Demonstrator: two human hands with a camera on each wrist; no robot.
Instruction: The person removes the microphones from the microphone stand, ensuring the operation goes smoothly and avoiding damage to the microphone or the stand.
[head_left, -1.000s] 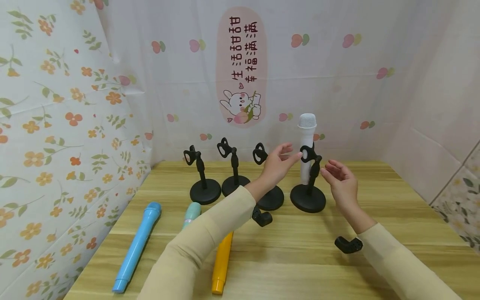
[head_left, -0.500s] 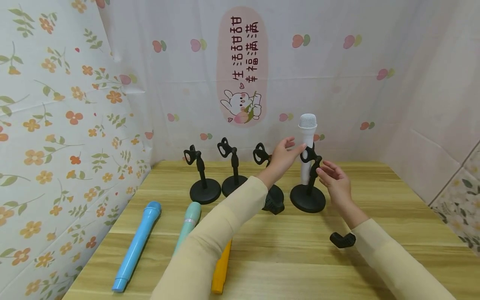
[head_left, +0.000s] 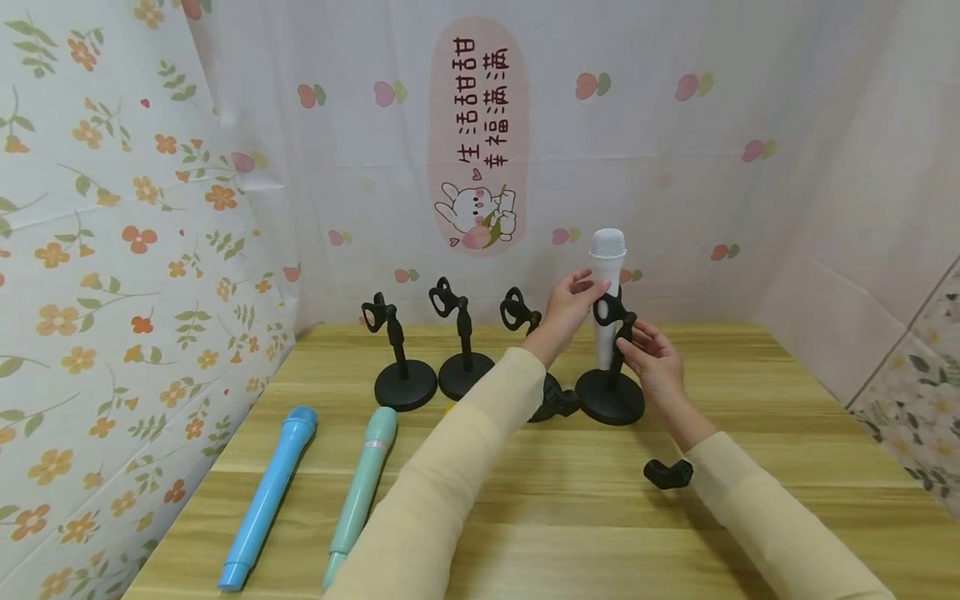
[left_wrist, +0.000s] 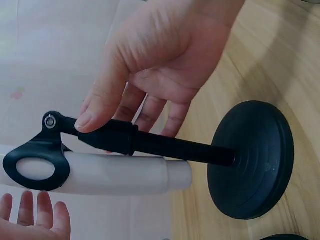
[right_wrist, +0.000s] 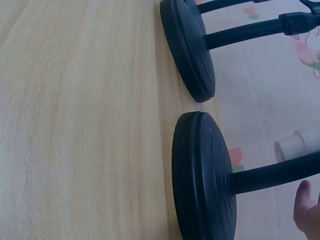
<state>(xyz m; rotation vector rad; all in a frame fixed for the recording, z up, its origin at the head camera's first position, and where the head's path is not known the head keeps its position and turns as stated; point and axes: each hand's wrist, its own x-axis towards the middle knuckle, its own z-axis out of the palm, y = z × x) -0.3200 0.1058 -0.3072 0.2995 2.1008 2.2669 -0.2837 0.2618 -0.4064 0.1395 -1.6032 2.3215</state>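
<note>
A white microphone (head_left: 604, 350) stands nearly upright in the clip of the rightmost black microphone stand (head_left: 610, 396). My left hand (head_left: 567, 315) is on its left side, fingers straight, thumb beside the clip; in the left wrist view, its fingertips (left_wrist: 44, 210) show just below the clip. From the right, my right hand (head_left: 658, 367) holds the stand's post, and in the left wrist view its thumb (left_wrist: 95, 112) lies over the thick collar, fingers behind. In the right wrist view a fingertip (right_wrist: 302, 200) shows beside the post.
Three other black stands, the leftmost stand (head_left: 405, 385) among them, line the back left. A blue microphone (head_left: 266, 500) and a mint green microphone (head_left: 362, 492) lie at the front left. My left sleeve (head_left: 442, 492) covers most of an orange one. A printed cloth (head_left: 675, 183) hangs behind.
My right hand has come leftward from beside the stand onto its post. My left hand has moved a little closer to the clip. The white microphone stays in place.
</note>
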